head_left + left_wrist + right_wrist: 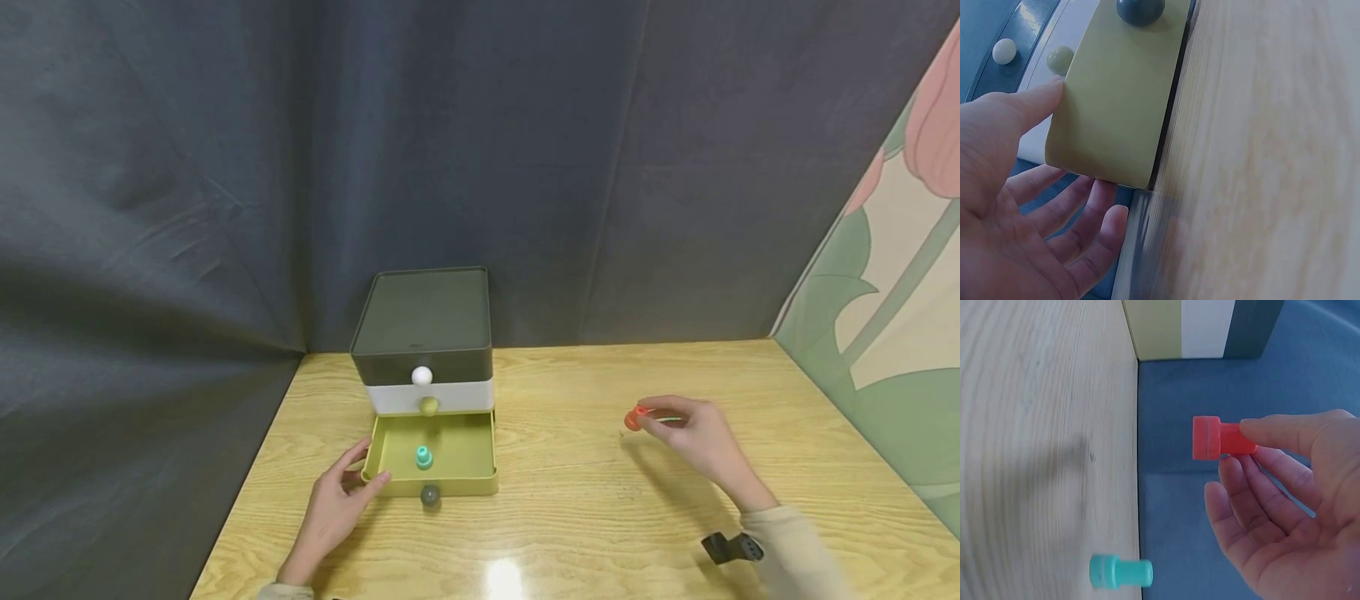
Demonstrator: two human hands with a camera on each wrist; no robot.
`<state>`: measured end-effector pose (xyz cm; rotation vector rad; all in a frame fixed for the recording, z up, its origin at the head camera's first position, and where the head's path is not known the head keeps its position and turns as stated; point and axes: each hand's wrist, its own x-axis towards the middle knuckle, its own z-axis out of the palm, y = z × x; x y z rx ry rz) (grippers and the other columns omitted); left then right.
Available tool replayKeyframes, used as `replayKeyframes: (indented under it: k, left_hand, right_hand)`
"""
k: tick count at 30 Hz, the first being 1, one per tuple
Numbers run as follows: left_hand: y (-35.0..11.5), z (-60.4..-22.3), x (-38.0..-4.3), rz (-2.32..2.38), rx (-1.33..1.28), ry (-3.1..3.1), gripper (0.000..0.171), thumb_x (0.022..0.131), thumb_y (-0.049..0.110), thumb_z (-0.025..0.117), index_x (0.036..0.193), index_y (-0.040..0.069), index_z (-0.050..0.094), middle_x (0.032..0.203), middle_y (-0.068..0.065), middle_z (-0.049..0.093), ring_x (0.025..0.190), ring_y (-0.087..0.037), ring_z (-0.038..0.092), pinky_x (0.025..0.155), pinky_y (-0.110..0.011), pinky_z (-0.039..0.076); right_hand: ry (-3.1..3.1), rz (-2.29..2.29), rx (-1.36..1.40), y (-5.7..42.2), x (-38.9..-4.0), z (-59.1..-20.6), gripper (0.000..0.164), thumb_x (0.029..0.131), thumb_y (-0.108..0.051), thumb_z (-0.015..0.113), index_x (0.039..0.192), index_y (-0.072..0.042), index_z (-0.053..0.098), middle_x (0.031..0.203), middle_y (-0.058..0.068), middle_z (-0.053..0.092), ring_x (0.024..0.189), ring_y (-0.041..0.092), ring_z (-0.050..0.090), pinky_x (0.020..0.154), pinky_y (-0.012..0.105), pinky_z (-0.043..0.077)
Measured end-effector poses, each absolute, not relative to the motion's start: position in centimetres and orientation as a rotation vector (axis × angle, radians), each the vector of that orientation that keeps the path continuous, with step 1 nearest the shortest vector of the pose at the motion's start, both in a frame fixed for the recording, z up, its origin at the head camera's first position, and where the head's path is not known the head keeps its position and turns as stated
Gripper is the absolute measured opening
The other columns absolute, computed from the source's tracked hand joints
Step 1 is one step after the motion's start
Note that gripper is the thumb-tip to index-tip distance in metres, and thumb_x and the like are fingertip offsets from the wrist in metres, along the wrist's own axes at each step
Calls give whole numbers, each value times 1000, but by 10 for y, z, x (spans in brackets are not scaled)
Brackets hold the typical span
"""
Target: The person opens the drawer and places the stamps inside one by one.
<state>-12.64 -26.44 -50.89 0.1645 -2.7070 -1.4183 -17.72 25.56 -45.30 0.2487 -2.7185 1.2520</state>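
My right hand (701, 437) pinches a small red stamp (1219, 437) between thumb and fingers, above the table. The stamp has a wide ringed end and a narrower stem. A teal stamp (1121, 572) stands on the table beyond this hand, mostly hidden behind the fingers in the head view. My left hand (333, 504) holds the left front corner of a pulled-out olive-green drawer (468, 485), thumb at the front's top edge and fingers along the side. Inside that drawer stands another teal stamp (423, 457). A dark round knob (1140, 9) sits on the drawer front.
The drawer belongs to a small stacked cabinet (431, 308) with a dark top drawer and a white middle drawer (465, 396), both pushed in. Dark cloth (480, 167) hangs behind and at the left. A flower-patterned panel (885, 333) borders the wooden table (570, 517) at right.
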Motion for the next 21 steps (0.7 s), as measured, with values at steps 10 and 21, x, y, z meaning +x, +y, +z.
replayKeyframes:
  k: [10, 21]
  left_hand:
    - [-263, -508, -125, -1409, 169, -2708, 73, 94, 39, 83, 156, 13, 55, 144, -17, 67, 113, -27, 70, 85, -29, 55]
    - [-264, -509, -127, -1423, 170, -2703, 73, 93, 38, 83, 156, 13, 55, 144, -17, 67, 113, -28, 70, 87, -30, 55]
  right_hand:
    - [-2707, 1356, 312, 230, -177, -453, 29, 97, -18, 80, 123, -5, 78, 119, 18, 79, 96, 31, 80, 75, 23, 62]
    - [-2723, 1403, 357, 209, -179, -451, 28, 96, -14, 79, 122, -3, 79, 119, 19, 79, 97, 32, 79, 75, 25, 62]
